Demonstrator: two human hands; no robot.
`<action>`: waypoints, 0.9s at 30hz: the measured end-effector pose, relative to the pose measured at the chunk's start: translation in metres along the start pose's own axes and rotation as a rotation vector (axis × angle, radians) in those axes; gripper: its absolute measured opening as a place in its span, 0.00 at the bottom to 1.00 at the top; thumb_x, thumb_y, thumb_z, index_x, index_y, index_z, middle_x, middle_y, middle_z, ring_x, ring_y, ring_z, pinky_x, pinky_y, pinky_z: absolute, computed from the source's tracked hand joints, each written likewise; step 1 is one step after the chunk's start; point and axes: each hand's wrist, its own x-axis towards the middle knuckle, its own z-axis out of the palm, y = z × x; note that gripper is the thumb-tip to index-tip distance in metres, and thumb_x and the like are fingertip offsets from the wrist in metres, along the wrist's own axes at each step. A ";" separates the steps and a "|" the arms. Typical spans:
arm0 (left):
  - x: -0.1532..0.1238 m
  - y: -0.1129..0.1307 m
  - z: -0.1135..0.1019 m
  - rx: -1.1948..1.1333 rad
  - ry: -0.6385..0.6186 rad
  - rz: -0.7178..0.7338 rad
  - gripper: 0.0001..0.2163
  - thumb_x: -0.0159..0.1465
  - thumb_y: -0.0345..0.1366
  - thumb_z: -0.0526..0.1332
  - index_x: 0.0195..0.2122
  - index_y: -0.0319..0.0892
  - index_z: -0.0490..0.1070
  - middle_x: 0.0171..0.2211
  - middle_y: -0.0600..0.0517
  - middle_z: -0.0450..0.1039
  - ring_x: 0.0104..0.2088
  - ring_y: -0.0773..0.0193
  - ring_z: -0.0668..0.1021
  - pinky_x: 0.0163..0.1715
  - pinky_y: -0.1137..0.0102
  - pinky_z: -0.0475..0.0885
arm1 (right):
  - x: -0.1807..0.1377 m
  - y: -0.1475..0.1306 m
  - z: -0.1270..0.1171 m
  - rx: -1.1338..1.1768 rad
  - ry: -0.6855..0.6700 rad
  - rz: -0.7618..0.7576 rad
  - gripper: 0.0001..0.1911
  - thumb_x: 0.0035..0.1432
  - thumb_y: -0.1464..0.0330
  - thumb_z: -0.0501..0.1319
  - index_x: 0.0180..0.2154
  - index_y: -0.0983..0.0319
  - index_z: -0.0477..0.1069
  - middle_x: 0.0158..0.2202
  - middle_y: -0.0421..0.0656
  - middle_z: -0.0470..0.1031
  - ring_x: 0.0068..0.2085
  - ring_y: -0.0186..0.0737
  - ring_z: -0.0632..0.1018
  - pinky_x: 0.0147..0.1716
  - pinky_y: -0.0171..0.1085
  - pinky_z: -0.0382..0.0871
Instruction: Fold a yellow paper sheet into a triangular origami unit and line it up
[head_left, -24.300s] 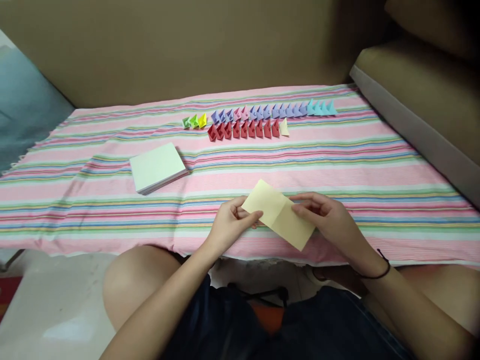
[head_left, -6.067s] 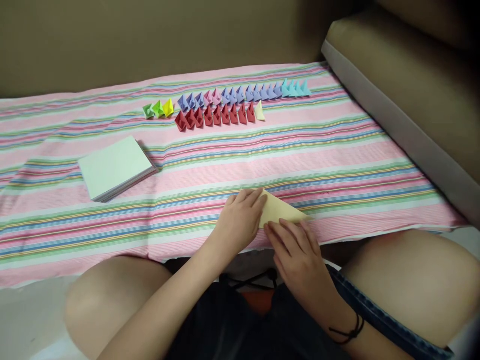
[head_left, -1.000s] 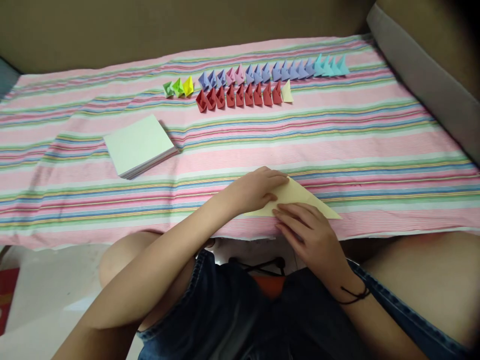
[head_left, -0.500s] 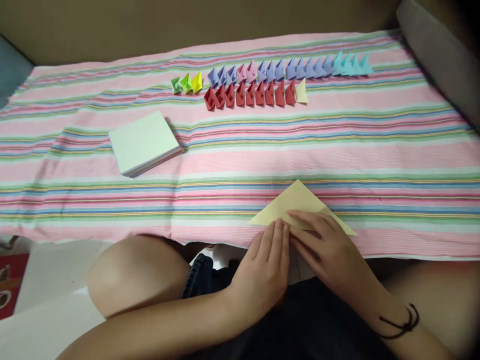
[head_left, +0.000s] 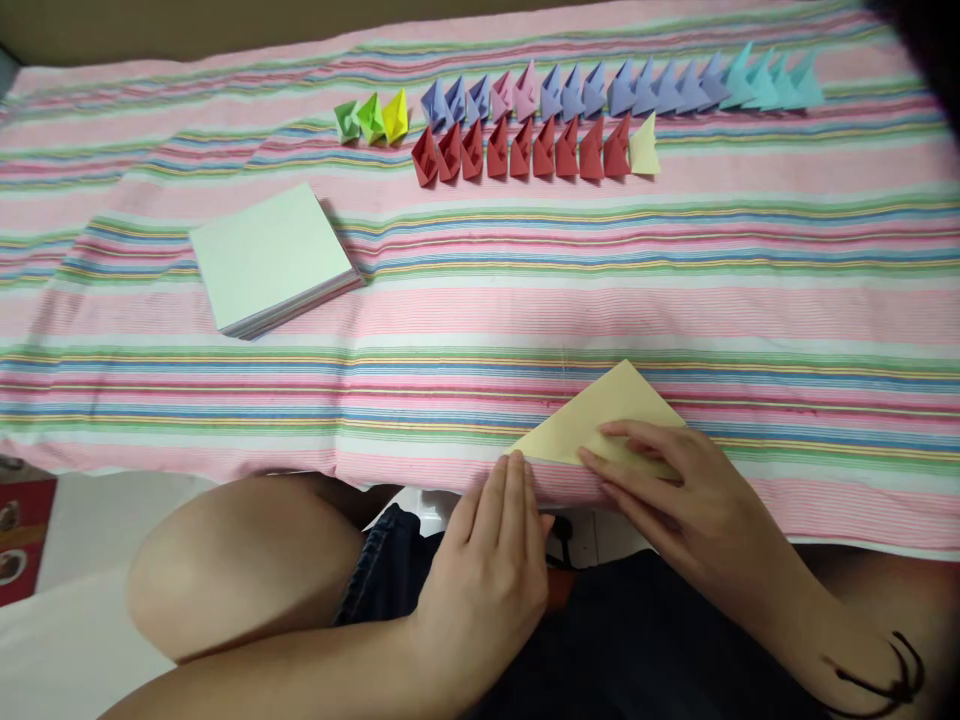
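Observation:
A pale yellow sheet of paper, folded into a triangle, lies at the cloth's near edge with its point facing away. My left hand has its fingers stretched out side by side, the tips touching the folded edge at the left corner. Resting on the right half of the triangle is my right hand, its fingers extended and lying on the paper. This hand covers the right corner.
Small folded paper pieces stand in rows at the back: purple ones, red ones, turquoise ones and a cream one. A stack of paper lies left on the striped cloth.
My left hand has slid along the folded edge from the middle to the left corner. My right hand stays on the paper. The camera view has shifted closer.

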 end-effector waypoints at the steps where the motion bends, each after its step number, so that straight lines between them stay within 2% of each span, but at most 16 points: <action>1: 0.002 -0.002 -0.001 -0.003 0.010 -0.015 0.14 0.66 0.31 0.55 0.48 0.26 0.73 0.49 0.36 0.74 0.47 0.51 0.79 0.39 0.63 0.77 | 0.001 0.000 -0.001 0.000 -0.005 0.000 0.19 0.61 0.71 0.58 0.53 0.53 0.70 0.51 0.48 0.70 0.51 0.48 0.71 0.46 0.50 0.70; 5: 0.012 -0.014 -0.007 -0.057 0.023 -0.052 0.12 0.66 0.32 0.55 0.43 0.30 0.75 0.42 0.38 0.78 0.39 0.53 0.80 0.34 0.62 0.76 | 0.005 -0.001 -0.004 0.005 -0.022 0.008 0.18 0.61 0.70 0.58 0.52 0.52 0.71 0.50 0.48 0.70 0.50 0.47 0.72 0.45 0.48 0.71; 9: 0.025 -0.026 -0.011 -0.136 0.053 -0.095 0.12 0.66 0.32 0.54 0.30 0.37 0.75 0.31 0.45 0.78 0.29 0.56 0.78 0.28 0.62 0.73 | 0.013 -0.003 -0.011 0.048 -0.063 0.052 0.13 0.62 0.69 0.58 0.46 0.54 0.75 0.48 0.47 0.70 0.44 0.43 0.74 0.41 0.44 0.72; 11: 0.029 -0.027 -0.008 -0.171 0.095 -0.041 0.11 0.65 0.29 0.53 0.35 0.36 0.75 0.35 0.45 0.78 0.35 0.55 0.78 0.33 0.61 0.74 | 0.019 -0.003 -0.018 0.101 -0.116 0.085 0.12 0.62 0.68 0.56 0.45 0.55 0.75 0.48 0.47 0.71 0.41 0.40 0.75 0.40 0.42 0.73; 14: 0.031 -0.020 0.004 -0.235 0.102 0.131 0.15 0.65 0.27 0.52 0.51 0.33 0.71 0.52 0.45 0.73 0.51 0.53 0.73 0.48 0.62 0.72 | 0.029 0.000 -0.028 0.209 -0.193 0.110 0.12 0.63 0.68 0.55 0.45 0.57 0.73 0.47 0.46 0.72 0.44 0.40 0.76 0.42 0.40 0.73; 15: 0.031 -0.017 0.008 -0.241 0.084 0.156 0.16 0.65 0.28 0.52 0.53 0.34 0.69 0.55 0.46 0.71 0.54 0.54 0.72 0.51 0.62 0.70 | 0.033 0.002 -0.030 0.231 -0.186 0.134 0.11 0.63 0.67 0.55 0.45 0.57 0.73 0.47 0.46 0.73 0.44 0.40 0.76 0.41 0.39 0.74; 19: 0.031 -0.010 0.019 -0.268 0.071 0.146 0.16 0.65 0.30 0.55 0.53 0.36 0.69 0.54 0.46 0.71 0.54 0.53 0.73 0.50 0.61 0.71 | 0.045 0.016 -0.030 0.165 0.022 0.377 0.13 0.60 0.64 0.58 0.46 0.60 0.71 0.42 0.47 0.75 0.39 0.42 0.77 0.36 0.41 0.74; 21: 0.032 -0.011 0.021 -0.299 0.095 0.141 0.14 0.64 0.30 0.56 0.51 0.36 0.71 0.53 0.46 0.72 0.52 0.53 0.74 0.48 0.61 0.73 | 0.053 0.021 -0.027 0.189 0.073 0.494 0.17 0.58 0.63 0.60 0.48 0.60 0.70 0.39 0.45 0.76 0.35 0.41 0.77 0.33 0.41 0.73; 24: 0.037 -0.015 0.020 -0.370 0.114 0.137 0.13 0.64 0.28 0.57 0.48 0.38 0.72 0.50 0.46 0.74 0.50 0.53 0.75 0.47 0.60 0.74 | 0.064 0.024 -0.027 0.339 0.030 0.602 0.14 0.57 0.62 0.60 0.44 0.60 0.73 0.32 0.42 0.77 0.30 0.38 0.76 0.26 0.37 0.70; 27: 0.043 -0.022 0.015 -0.511 0.127 0.065 0.13 0.64 0.30 0.58 0.50 0.40 0.70 0.52 0.45 0.73 0.53 0.53 0.73 0.49 0.58 0.72 | 0.071 0.020 -0.033 0.472 -0.019 0.595 0.10 0.59 0.61 0.59 0.33 0.60 0.75 0.28 0.40 0.76 0.29 0.37 0.75 0.26 0.35 0.68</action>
